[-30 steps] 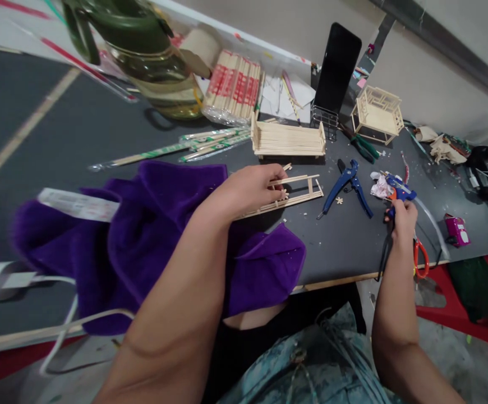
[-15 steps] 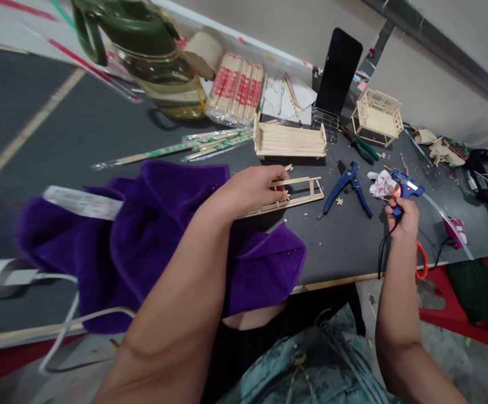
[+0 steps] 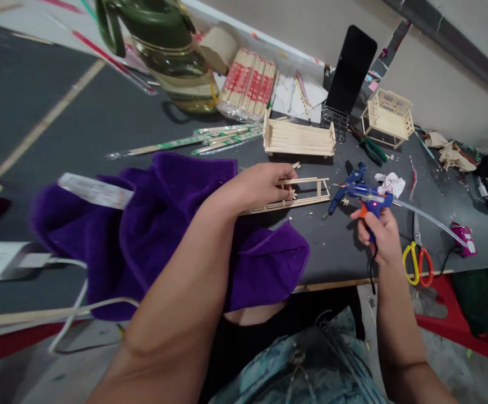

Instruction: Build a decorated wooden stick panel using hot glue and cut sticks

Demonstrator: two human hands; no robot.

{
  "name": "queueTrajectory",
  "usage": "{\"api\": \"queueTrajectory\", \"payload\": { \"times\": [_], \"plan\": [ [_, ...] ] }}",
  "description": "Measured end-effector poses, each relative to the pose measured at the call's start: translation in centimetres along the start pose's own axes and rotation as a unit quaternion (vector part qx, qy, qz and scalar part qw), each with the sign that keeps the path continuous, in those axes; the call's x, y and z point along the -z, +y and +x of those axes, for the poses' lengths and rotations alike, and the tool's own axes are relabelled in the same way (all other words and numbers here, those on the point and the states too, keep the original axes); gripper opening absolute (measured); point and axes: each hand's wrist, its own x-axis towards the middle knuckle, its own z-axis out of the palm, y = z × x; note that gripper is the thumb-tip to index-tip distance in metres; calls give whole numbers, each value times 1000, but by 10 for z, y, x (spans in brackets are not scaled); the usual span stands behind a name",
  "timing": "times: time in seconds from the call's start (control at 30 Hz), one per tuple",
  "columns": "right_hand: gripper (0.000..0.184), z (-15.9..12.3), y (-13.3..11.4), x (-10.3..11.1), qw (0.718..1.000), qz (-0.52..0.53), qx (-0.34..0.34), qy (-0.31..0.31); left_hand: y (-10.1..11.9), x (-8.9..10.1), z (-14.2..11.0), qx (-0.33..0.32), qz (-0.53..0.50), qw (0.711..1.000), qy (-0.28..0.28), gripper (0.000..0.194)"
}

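My left hand [image 3: 257, 186] is closed on a small ladder-like frame of thin wooden sticks [image 3: 307, 193] lying on the dark table [image 3: 101, 120], fingers pinching its left end. My left forearm rests across a purple towel [image 3: 151, 224]. My right hand [image 3: 376, 230] grips a blue hot glue gun [image 3: 368, 196], its nozzle pointing left toward the frame's right end, a clear glue stick trailing to the right. A blue cutter [image 3: 347, 182] lies just behind the gun.
A finished stick bench [image 3: 298, 137] and a small stick cabinet [image 3: 387, 118] stand further back, near a black phone on a stand [image 3: 351, 70]. A green-lidded jug [image 3: 172, 50], packs of chopsticks [image 3: 248, 84], crumpled tissue [image 3: 391, 182], and yellow-red scissors [image 3: 416, 258] surround the spot.
My right hand picked up the glue gun from the table at the right and carried it left toward the stick frame. My left hand stayed on the frame.
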Motion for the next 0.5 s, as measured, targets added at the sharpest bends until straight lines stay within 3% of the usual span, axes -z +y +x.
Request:
{"api": "queueTrajectory", "payload": {
  "times": [0.2, 0.5],
  "plan": [
    [42, -4, 22, -36, 997, -2, -51, -52, 3, 2, -2, 27, -66, 996, -51, 23],
    [37, -8, 22, -47, 996, -2, -55, -63, 3, 7, -4, 22, -126, 991, -49, 31]
  ]
}}
